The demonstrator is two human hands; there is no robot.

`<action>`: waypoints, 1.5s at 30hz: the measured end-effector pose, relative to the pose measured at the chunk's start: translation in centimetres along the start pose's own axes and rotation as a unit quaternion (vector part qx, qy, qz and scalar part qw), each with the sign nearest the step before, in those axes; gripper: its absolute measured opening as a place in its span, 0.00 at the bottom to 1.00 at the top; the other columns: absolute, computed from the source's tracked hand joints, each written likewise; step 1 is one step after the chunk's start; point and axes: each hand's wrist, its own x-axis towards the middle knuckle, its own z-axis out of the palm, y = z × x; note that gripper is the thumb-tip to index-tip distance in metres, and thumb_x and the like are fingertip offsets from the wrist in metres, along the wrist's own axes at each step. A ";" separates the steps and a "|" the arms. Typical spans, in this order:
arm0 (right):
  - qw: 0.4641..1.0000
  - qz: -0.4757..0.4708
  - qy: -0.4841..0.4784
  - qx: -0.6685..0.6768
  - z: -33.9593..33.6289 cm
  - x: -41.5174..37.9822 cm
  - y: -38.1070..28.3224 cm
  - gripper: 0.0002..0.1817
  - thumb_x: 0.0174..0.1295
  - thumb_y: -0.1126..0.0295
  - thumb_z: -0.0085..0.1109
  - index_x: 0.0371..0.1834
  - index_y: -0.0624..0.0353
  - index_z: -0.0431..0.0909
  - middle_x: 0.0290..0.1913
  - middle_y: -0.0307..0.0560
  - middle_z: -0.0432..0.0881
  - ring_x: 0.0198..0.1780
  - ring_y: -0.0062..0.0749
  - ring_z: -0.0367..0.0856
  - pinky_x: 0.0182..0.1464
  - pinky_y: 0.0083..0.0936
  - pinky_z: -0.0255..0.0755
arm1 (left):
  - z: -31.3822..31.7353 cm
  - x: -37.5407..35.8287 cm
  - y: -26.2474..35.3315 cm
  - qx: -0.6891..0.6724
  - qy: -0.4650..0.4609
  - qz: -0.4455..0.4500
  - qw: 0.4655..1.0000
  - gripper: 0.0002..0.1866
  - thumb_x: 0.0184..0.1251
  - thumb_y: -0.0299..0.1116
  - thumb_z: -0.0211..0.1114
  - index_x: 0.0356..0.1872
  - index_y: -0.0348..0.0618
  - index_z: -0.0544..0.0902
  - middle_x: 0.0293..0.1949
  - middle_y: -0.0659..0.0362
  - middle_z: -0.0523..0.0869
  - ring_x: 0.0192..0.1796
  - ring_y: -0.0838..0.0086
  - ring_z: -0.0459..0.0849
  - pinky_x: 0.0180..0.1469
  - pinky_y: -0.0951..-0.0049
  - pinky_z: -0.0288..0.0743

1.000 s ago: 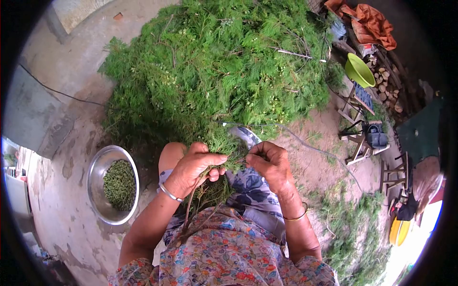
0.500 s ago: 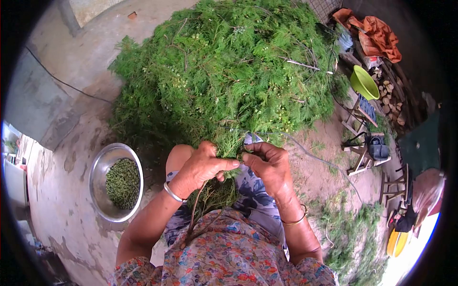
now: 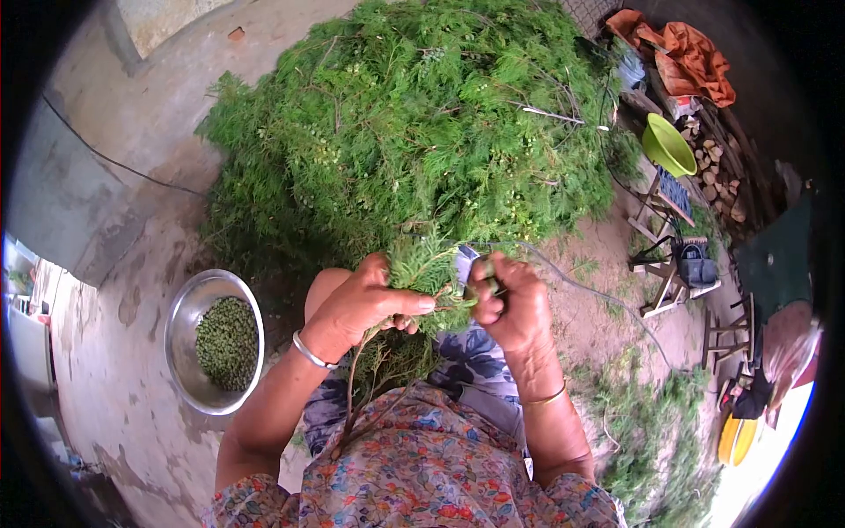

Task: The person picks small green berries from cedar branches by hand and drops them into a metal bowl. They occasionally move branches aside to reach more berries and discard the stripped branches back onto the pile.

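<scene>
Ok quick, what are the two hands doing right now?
Left hand: closed around a feathery green leafy branch.
Right hand: closed, fingers pinching small green bits at the branch tip.

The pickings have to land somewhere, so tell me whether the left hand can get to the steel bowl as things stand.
Probably yes. The steel bowl sits on the ground on the left hand's side with nothing between them, though that hand is gripping the sprig.
</scene>
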 end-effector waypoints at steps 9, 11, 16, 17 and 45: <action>0.989 -0.110 -0.013 -0.094 -0.3 -1.8 -0.2 0.16 0.64 0.62 0.55 0.25 0.65 0.72 0.24 0.51 0.74 0.19 0.21 0.64 0.17 0.12 0.55 | -1.7 0.6 -2.9 -0.327 -0.011 -0.013 0.945 0.08 0.57 0.31 0.61 0.34 0.38 0.76 0.19 0.59 0.76 0.11 0.77 0.68 0.27 0.60 0.69; 0.988 -0.105 0.015 -0.111 -0.6 -1.7 0.4 0.15 0.64 0.64 0.55 0.25 0.64 0.73 0.24 0.49 0.74 0.19 0.21 0.64 0.17 0.12 0.54 | -1.7 0.7 -3.5 -0.333 -0.048 -0.030 0.941 0.13 0.58 0.40 0.61 0.22 0.41 0.74 0.10 0.63 0.67 0.10 0.77 0.65 0.31 0.63 0.66; 0.975 -0.119 0.085 -0.168 -1.9 -1.0 1.2 0.10 0.63 0.67 0.57 0.29 0.63 0.77 0.24 0.43 0.76 0.18 0.17 0.64 0.17 0.11 0.53 | -1.6 1.1 -4.5 -0.368 -0.077 -0.049 0.925 0.14 0.59 0.43 0.61 0.24 0.42 0.74 0.09 0.63 0.68 0.11 0.78 0.65 0.31 0.66 0.65; 0.974 -0.117 0.076 -0.179 -2.2 -1.1 1.4 0.10 0.62 0.67 0.58 0.31 0.64 0.77 0.24 0.42 0.76 0.18 0.16 0.65 0.17 0.11 0.53 | -1.7 1.4 -5.0 -0.398 -0.112 -0.031 0.910 0.13 0.60 0.41 0.60 0.26 0.42 0.77 0.11 0.62 0.71 0.12 0.77 0.66 0.32 0.66 0.65; 0.988 -0.087 0.023 -0.124 -2.8 -0.3 5.1 0.13 0.62 0.67 0.58 0.46 0.63 0.75 0.31 0.46 0.80 0.22 0.20 0.70 0.18 0.12 0.57 | 0.4 1.3 -6.9 -0.563 -0.113 -0.067 0.816 0.11 0.67 0.37 0.57 0.39 0.40 0.77 0.19 0.56 0.78 0.13 0.80 0.66 0.27 0.75 0.63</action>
